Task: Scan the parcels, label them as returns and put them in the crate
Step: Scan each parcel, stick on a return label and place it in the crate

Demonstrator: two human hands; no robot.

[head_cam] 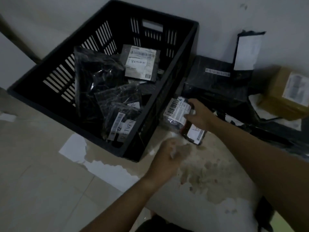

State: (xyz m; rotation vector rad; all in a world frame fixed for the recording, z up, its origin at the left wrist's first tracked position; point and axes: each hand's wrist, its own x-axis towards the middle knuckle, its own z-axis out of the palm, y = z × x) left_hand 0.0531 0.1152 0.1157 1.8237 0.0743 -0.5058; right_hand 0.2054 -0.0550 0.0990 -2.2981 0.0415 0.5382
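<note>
Dim tiled floor, crate sitting by wall. Right hand clasping small poly parcel (probably light, floppy, slick; pinching edge suiting). Left hand blurring, grip untellable.

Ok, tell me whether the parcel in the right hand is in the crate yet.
Out. The right hand grips the parcel just outside the crate, beside its wall.
</note>
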